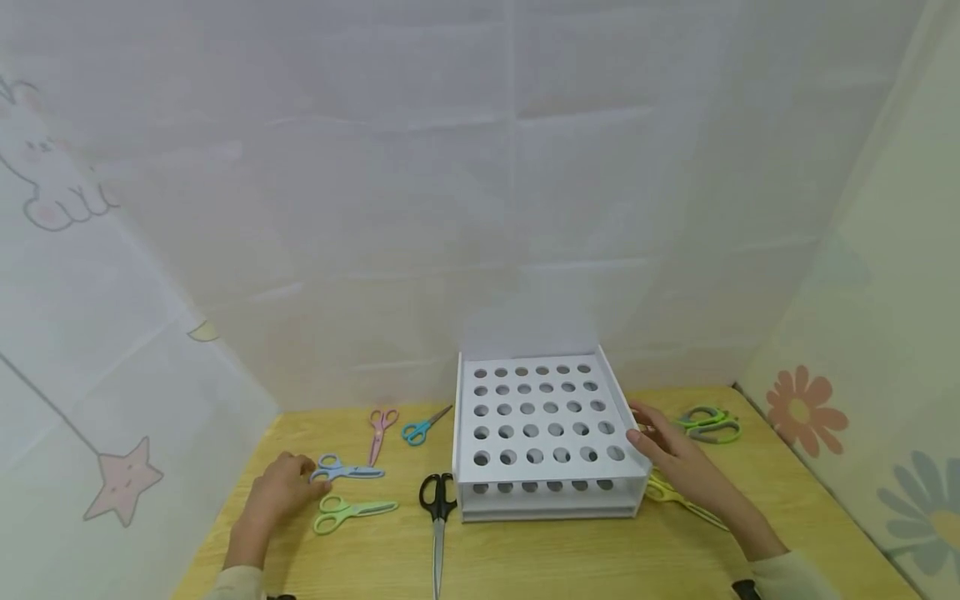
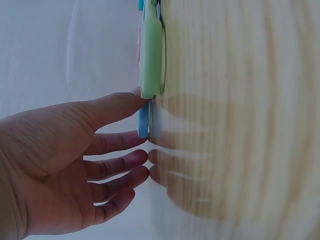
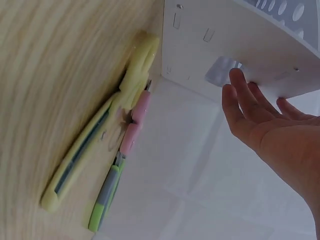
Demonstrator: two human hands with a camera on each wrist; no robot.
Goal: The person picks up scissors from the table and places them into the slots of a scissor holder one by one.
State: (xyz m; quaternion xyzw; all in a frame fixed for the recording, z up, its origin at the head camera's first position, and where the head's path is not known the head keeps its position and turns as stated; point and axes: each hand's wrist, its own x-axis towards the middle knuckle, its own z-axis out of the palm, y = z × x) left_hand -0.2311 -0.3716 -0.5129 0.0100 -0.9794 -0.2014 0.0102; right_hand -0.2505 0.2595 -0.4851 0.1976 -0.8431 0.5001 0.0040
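**Scissors and perforated rack: both hands arriving**

Blue scissors (image 1: 347,472) are lying on the wooden table (image 1: 570,558), left of the white rack (image 1: 542,433). Our left hand (image 1: 279,490) is touching their handle with loose, straight fingers, gripping nothing. Our right hand (image 1: 678,462) is resting open against the rack's right side. We are judging it best to pinch the handle loops, clear of the green scissors (image 1: 349,512) alongside.
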